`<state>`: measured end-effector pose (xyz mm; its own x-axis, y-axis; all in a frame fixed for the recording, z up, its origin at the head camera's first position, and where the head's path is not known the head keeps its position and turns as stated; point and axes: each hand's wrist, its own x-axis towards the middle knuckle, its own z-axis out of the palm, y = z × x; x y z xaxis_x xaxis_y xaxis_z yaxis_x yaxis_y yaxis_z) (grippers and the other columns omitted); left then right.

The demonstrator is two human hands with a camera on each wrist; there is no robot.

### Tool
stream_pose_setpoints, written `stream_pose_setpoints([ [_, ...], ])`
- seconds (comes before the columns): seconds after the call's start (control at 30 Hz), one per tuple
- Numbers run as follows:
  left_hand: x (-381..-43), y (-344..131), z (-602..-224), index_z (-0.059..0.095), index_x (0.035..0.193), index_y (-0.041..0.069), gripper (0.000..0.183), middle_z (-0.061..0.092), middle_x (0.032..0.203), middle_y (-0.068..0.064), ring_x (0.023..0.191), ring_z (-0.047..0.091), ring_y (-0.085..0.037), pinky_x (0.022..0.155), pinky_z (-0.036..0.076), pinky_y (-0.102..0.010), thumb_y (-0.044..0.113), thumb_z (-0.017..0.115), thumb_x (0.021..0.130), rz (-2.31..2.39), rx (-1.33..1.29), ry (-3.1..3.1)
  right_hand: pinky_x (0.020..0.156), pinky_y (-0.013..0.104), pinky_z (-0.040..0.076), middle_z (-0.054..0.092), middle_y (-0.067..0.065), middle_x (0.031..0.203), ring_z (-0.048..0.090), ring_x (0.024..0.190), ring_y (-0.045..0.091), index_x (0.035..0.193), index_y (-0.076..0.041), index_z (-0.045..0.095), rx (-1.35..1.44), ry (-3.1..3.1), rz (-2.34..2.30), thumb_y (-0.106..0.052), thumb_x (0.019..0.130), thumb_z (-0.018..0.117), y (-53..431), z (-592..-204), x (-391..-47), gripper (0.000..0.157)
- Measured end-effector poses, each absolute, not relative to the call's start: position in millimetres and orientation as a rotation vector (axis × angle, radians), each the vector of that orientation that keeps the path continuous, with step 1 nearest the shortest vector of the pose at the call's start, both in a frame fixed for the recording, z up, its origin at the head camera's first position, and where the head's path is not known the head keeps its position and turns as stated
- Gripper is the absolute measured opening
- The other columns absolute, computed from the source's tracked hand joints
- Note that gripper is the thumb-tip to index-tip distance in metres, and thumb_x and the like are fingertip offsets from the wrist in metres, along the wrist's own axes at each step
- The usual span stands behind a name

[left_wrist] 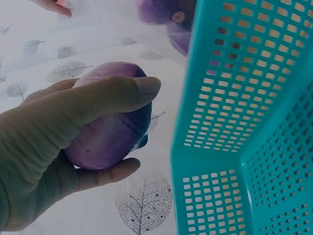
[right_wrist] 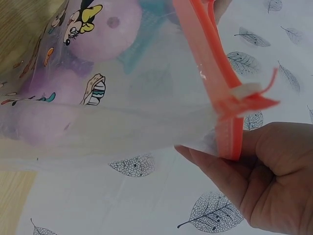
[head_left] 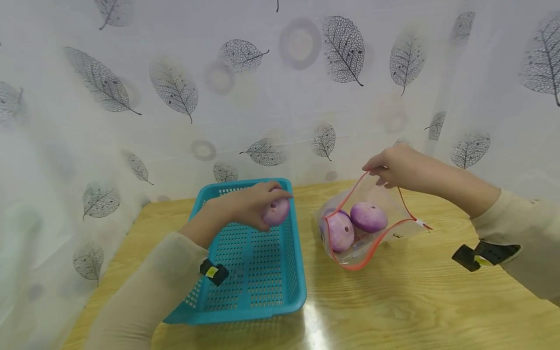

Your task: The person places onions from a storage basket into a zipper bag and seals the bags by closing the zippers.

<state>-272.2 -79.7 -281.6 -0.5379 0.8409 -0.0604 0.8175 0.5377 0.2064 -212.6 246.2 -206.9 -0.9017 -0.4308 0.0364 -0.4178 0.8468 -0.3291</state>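
My left hand [head_left: 251,204] grips a round purple fruit [head_left: 276,209], paler in patches, over the far right part of the teal basket [head_left: 299,287]. In the left wrist view the thumb lies across the fruit's upper side and a finger curls beneath it. My right hand [head_left: 400,167] pinches the far rim of a clear zip bag [right_wrist: 156,88] between thumb and fingers, with its mouth spread wide. Inside the bag are similar purple fruits, one on the left [head_left: 340,232] and one on the right [head_left: 369,217], each with a brown spot.
The perforated basket stands on a wood-grain table [head_left: 393,311], to the left of the bag. Behind the table hangs a whitish curtain [head_left: 271,107] printed with dark leaves. An orange-red zip strip [head_left: 372,253] edges the bag's mouth, and cartoon prints mark its side.
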Motion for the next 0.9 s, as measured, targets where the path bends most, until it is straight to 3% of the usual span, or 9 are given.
stream_pose_setpoints([
  [0.9,-261.8,-57.4,-249.8,0.044,0.139,0.015,0.079,0.042,0.130,-0.009,0.113,0.047,-0.019,0.090,0.049,-0.030,0.017,0.080,0.069,0.415,1.706,2.599,0.059,0.029,0.057,0.065,0.029,0.105,0.071,0.076,0.027,0.115,0.010,0.062,-0.648,2.951,-0.537,0.002,0.093,0.051,242.5,-203.7,-214.6,0.026],
])
